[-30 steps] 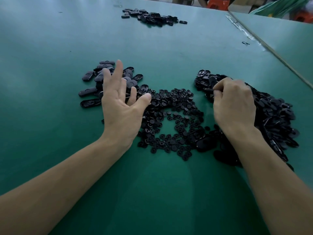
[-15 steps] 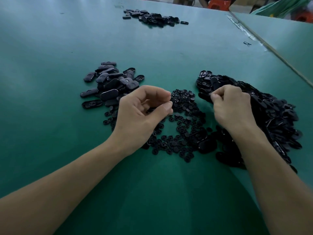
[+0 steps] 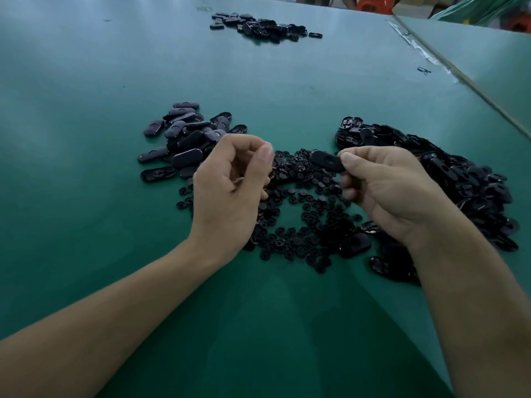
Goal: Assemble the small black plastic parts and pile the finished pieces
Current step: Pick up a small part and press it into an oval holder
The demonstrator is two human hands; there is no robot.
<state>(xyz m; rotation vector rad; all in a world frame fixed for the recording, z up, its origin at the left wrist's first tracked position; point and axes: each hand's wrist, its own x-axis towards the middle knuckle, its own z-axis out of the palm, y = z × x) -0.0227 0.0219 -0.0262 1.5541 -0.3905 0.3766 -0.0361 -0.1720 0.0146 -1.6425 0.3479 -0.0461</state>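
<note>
Green matte tabletop, soft glare far-left; second table butted along right seam; orange stool behind.

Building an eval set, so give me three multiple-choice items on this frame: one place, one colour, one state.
1. Where do the small round parts lie?
A. between the left pile and right pile of oval parts
B. in a tray
C. on the floor
2. What colour is the table?
A. red
B. green
C. white
3. What is the right hand doing?
A. lying flat
B. pointing
C. pinching an oval part
1A: the oval piles flank them. 2B: its bare surface is green. 3C: thumb and fingers pinch the part's end.
</note>
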